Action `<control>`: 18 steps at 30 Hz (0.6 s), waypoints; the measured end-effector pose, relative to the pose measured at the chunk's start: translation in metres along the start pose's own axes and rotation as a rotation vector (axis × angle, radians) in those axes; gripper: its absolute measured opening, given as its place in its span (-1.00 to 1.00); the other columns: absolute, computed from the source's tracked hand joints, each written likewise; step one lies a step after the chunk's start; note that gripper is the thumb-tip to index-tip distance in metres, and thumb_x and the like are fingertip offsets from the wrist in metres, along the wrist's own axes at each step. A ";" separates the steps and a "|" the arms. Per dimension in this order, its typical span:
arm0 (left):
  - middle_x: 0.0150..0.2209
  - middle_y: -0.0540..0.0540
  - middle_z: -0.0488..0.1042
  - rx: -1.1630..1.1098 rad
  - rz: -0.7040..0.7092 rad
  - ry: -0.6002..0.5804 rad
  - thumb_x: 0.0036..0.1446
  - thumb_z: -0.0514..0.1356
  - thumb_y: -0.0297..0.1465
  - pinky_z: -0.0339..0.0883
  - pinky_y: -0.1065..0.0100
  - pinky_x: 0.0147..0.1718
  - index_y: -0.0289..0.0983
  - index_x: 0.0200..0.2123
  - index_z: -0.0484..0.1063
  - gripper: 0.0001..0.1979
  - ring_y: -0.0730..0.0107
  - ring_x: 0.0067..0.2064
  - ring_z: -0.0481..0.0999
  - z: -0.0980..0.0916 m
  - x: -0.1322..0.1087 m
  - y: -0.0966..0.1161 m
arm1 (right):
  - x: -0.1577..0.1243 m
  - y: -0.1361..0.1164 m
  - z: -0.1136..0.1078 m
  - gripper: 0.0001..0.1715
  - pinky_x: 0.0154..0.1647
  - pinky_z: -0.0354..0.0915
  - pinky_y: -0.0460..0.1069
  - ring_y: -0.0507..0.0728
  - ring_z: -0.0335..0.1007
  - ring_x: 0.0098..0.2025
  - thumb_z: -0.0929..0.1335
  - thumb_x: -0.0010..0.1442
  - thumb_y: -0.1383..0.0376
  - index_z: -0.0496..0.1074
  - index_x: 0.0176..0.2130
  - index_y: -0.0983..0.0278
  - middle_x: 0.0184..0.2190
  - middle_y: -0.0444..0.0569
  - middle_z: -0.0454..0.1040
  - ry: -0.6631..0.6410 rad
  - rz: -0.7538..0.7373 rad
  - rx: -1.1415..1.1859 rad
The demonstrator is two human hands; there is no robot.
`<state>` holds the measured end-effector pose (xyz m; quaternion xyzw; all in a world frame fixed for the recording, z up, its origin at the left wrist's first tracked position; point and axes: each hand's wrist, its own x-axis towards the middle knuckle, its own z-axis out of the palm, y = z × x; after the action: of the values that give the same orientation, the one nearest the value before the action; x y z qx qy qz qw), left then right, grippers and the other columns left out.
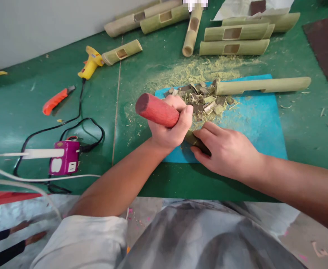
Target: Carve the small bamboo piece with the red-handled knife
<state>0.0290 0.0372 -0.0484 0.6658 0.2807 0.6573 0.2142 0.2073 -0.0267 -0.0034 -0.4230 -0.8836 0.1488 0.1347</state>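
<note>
Held handle (161,112) was red, sheet (260,125) bright blue, bench (309,130) green; at left, corded tool (91,65) was yellow, socket cube (69,155) purple.

Light moderate, soft, fairly even; direction hard to tell. Pale sheen on the green table (96,86), strongest toward the left. Soft shadows: one hugging the orange cutter (54,101), a dim one below the right hand (228,149) near the table edge. Blue sheet (261,127) evenly lit, colours clear. Wall (40,30) dull grey, upper right corner darker. Wide-angle bend: table edges bow, forearms (127,175) look stretched. Middle reasonably sharp; gray shirt (208,239) and bare feet (36,237) soft, smeary. Pixelated patch (196,4) at top edge.
</note>
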 end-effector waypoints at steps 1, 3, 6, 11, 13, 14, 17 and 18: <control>-0.54 0.08 0.34 -0.027 0.097 -0.022 0.41 0.37 -0.14 0.22 0.24 -0.48 -0.20 -0.43 0.35 -0.57 0.55 -0.53 0.33 0.000 0.000 -0.001 | 0.000 0.000 0.000 -0.70 -0.42 0.02 0.04 0.09 0.26 -0.44 0.31 0.38 0.28 0.62 -0.16 0.34 -0.27 0.07 0.55 -0.005 0.002 -0.001; -0.51 0.07 0.34 -0.007 0.085 -0.055 0.43 0.35 -0.22 0.23 0.23 -0.47 -0.20 -0.42 0.38 -0.62 0.55 -0.51 0.32 -0.001 0.001 -0.002 | 0.000 0.000 -0.001 -0.73 -0.43 -0.01 0.03 0.08 0.25 -0.44 0.34 0.37 0.25 0.62 -0.16 0.33 -0.25 0.06 0.55 -0.022 0.010 -0.001; -0.51 0.06 0.36 -0.011 0.029 -0.036 0.43 0.35 -0.20 0.21 0.25 -0.49 -0.20 -0.41 0.39 -0.63 0.54 -0.50 0.32 0.001 0.001 0.002 | 0.001 0.000 -0.001 -0.75 -0.43 -0.05 0.03 0.07 0.23 -0.45 0.38 0.36 0.21 0.62 -0.16 0.32 -0.24 0.04 0.55 -0.048 0.028 0.002; -0.54 0.08 0.36 -0.015 0.009 0.000 0.43 0.34 -0.20 0.24 0.28 -0.49 -0.21 -0.42 0.39 -0.62 0.55 -0.54 0.32 0.002 0.000 0.007 | 0.002 -0.001 -0.002 -0.75 -0.43 -0.04 0.03 0.08 0.27 -0.43 0.36 0.38 0.23 0.61 -0.15 0.32 -0.23 0.06 0.55 -0.061 0.049 0.014; -0.52 0.06 0.38 -0.007 0.022 -0.035 0.42 0.34 -0.21 0.24 0.28 -0.49 -0.21 -0.41 0.40 -0.64 0.53 -0.52 0.34 0.001 0.001 0.006 | 0.002 -0.002 -0.001 -0.74 -0.43 -0.02 0.03 0.09 0.29 -0.41 0.35 0.38 0.24 0.61 -0.15 0.32 -0.23 0.07 0.56 -0.063 0.052 0.015; -0.51 0.06 0.38 -0.013 0.035 -0.053 0.41 0.36 -0.19 0.23 0.28 -0.49 -0.20 -0.40 0.40 -0.64 0.53 -0.51 0.34 0.000 0.001 0.005 | 0.002 -0.002 -0.001 -0.74 -0.43 -0.01 0.03 0.10 0.30 -0.41 0.34 0.39 0.25 0.61 -0.15 0.32 -0.23 0.07 0.56 -0.063 0.052 0.018; -0.51 0.07 0.36 -0.011 0.084 -0.076 0.38 0.39 -0.14 0.20 0.27 -0.53 -0.19 -0.39 0.40 -0.63 0.55 -0.52 0.33 -0.002 0.001 0.003 | 0.001 -0.002 -0.001 -0.73 -0.43 0.02 0.03 0.09 0.29 -0.42 0.33 0.41 0.25 0.61 -0.16 0.31 -0.25 0.06 0.55 -0.049 0.049 0.027; -0.51 0.06 0.36 0.012 0.077 -0.068 0.40 0.38 -0.16 0.20 0.26 -0.53 -0.19 -0.39 0.40 -0.64 0.54 -0.52 0.33 -0.001 0.000 0.004 | 0.001 -0.002 0.000 -0.73 -0.43 0.02 0.03 0.09 0.28 -0.42 0.32 0.41 0.25 0.60 -0.16 0.31 -0.25 0.05 0.55 -0.041 0.048 0.028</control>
<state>0.0279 0.0344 -0.0456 0.6992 0.2514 0.6405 0.1941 0.2055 -0.0267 -0.0022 -0.4391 -0.8736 0.1730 0.1186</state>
